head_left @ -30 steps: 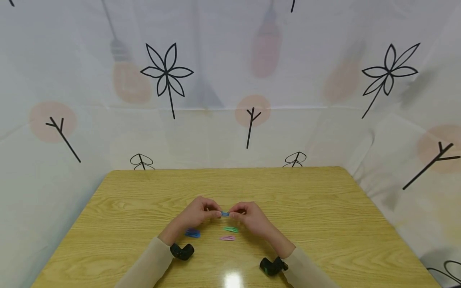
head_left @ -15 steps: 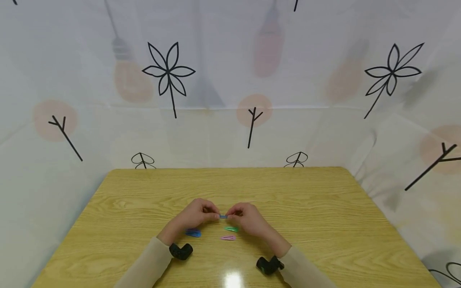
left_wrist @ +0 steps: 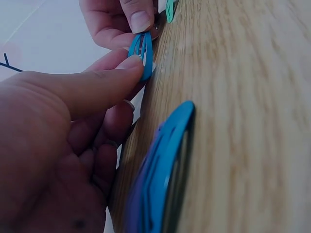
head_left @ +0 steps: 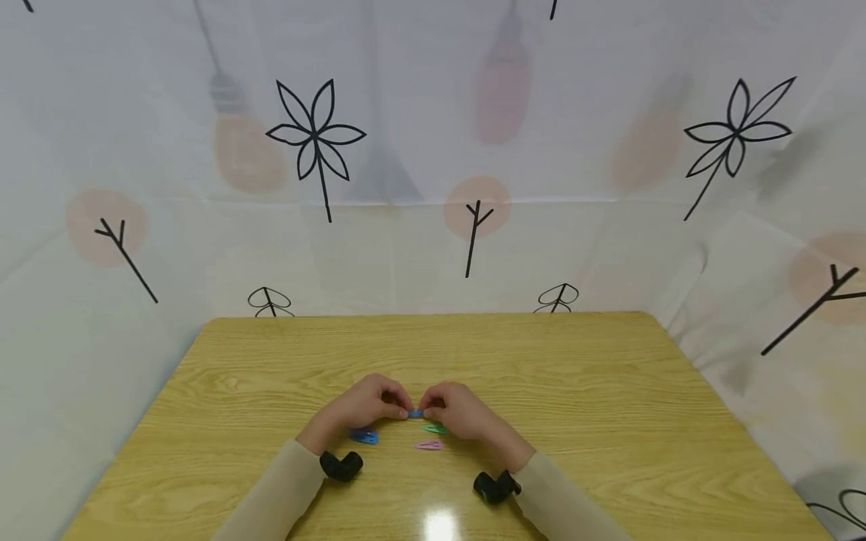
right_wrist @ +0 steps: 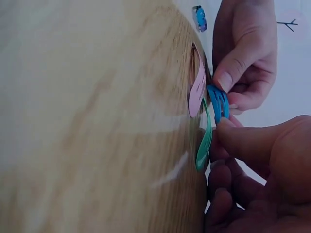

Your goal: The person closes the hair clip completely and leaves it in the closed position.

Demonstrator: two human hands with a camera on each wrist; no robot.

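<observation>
A blue snap hair clip [head_left: 416, 414] spans the gap between the two hands, just above the table. My left hand [head_left: 365, 402] pinches one end of it between thumb and index finger, as the left wrist view shows on the blue hair clip [left_wrist: 147, 70]. At the other end, my right hand [head_left: 463, 412] pinches it with thumb and fingertip. Nearer to me lie a green hair clip [head_left: 434, 429] and a pink hair clip [head_left: 429, 445]. Beside the left wrist rests a small pile with a blue clip [left_wrist: 165, 160] and a purple one [left_wrist: 133, 208] partly under it.
The wood-grain table [head_left: 582, 361] reaches back to a white patterned cloth [head_left: 406, 255] that hangs behind and at both sides. Black wrist cameras sit on both wrists, the left camera [head_left: 341, 466] close to the clip pile.
Both hands have drawn slightly toward me with the blue hair clip. The right hand has also shifted left, closer to the left hand. The clips on the table have stayed put.
</observation>
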